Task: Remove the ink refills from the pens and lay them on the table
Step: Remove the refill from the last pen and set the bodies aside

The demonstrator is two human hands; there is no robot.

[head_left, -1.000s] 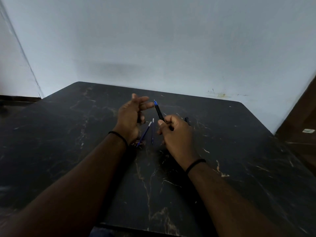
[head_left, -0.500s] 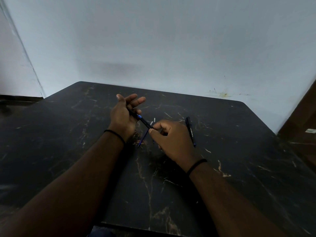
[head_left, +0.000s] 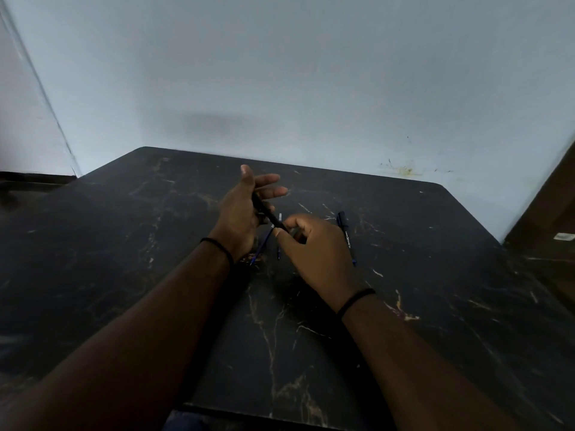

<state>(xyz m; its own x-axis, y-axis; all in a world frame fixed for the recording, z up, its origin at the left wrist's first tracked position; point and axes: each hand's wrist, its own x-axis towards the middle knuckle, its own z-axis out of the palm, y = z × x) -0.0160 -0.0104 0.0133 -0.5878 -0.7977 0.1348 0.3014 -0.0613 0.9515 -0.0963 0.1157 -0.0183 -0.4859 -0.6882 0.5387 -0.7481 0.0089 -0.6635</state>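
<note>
My right hand (head_left: 314,247) is nearest me, low over the bench (head_left: 435,306). Its grip is curled tight, thumb and forefinger pinched on the near end of the pen (head_left: 270,215). 1 second ago that hand held the pen alone, blue tip standing up in the air. Now the pen is tipped down and slanted away to the left, and the blue tip is no longer visible; I cannot tell whether it is hidden under my thumb or already loosened.

Just beyond, my left hand (head_left: 239,219) has taken the far end of the pen. The barrel lies across its palm, with the lower fingers folded round it and the thumb and 2 upper fingers spread loose. So the pen is now held by both hands, above the bench and touching nothing else. I judge this is the set-up for twisting or pulling the pen apart to get its refill out.

Under my hands, 2 refills (head_left: 260,247) lie on the bench, thin and blue, close together and partly hidden by my wrists. They have not shifted. That reads as 2 done.

Farther right, a second pen (head_left: 346,233) lies flat and whole, apart from my hands. It came into view as my right hand dropped, and I judge it is waiting its turn.
</note>
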